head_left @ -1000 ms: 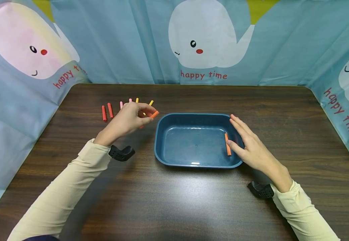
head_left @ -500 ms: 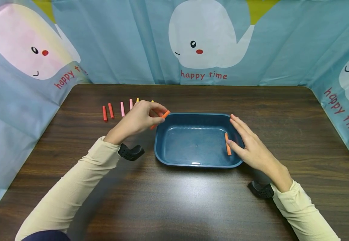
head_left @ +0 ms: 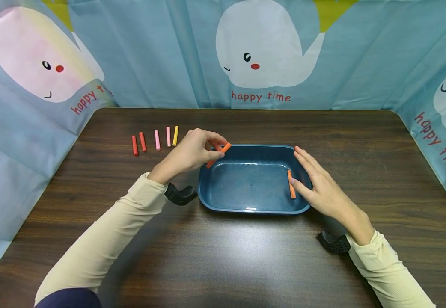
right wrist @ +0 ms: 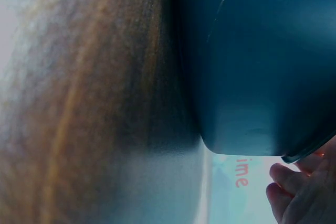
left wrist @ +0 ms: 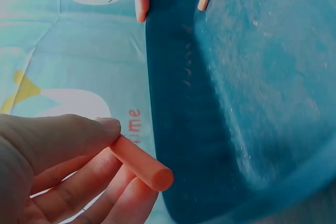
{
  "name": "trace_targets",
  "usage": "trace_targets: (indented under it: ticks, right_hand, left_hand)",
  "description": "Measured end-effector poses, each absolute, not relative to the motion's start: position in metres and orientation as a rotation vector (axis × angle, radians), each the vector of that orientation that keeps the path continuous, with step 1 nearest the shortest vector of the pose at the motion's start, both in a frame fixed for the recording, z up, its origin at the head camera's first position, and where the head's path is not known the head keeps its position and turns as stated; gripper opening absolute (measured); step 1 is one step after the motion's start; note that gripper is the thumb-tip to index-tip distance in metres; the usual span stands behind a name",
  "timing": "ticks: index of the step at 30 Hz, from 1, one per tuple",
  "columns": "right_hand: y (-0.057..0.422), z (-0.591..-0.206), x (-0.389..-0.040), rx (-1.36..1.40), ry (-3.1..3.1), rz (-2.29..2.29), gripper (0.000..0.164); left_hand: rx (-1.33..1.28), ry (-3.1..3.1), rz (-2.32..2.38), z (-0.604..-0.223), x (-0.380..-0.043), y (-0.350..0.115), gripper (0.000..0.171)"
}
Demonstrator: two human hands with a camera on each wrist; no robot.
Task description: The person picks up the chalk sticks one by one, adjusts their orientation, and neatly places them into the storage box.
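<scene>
Between thumb and fingers, my left hand (head_left: 195, 152) pinches an orange chalk stick (head_left: 226, 148), held tilted over the far left corner of the blue plastic tray (head_left: 254, 211). The left wrist view shows the round flat end of this chalk (left wrist: 161, 178) sticking out past the fingertips. My right hand (head_left: 325, 192) grips the tray's right wall, thumb inside and fingers along the outside. Close to that thumb, another orange chalk stick (head_left: 291, 185) lies in the tray. In the right wrist view, the right fingers (right wrist: 286, 179) are at the tray rim.
Left of the tray, on the dark wooden table (head_left: 246, 265), lie two red chalks (head_left: 142, 141), two pink chalks (head_left: 157, 140) and a yellow chalk (head_left: 175, 135). A blue whale-print curtain (head_left: 192, 51) hangs behind the table.
My left hand has carried the orange chalk rightward from beside the chalk row to over the tray's left end. The right hand and the tray have stayed put.
</scene>
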State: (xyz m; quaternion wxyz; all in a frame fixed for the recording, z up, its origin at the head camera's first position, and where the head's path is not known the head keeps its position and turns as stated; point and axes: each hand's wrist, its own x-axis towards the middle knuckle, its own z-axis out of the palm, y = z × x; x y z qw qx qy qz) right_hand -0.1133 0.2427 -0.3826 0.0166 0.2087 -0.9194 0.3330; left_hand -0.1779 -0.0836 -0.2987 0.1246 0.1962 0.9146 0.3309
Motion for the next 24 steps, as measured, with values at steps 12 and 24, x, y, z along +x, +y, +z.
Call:
trace_targets:
  ticks: [12,24]
  right_hand:
    - [0.242,-0.382,-0.113,0.650,-2.860,1.029,0.070]
    - [0.242,-0.382,-0.113,0.645,-2.865,1.027,0.070]
  left_hand:
    - [0.583,2.625,0.958,-0.304,-0.179,-0.061,0.026]
    - [0.557,2.559,0.984,-0.311,-0.180,-0.040,0.028]
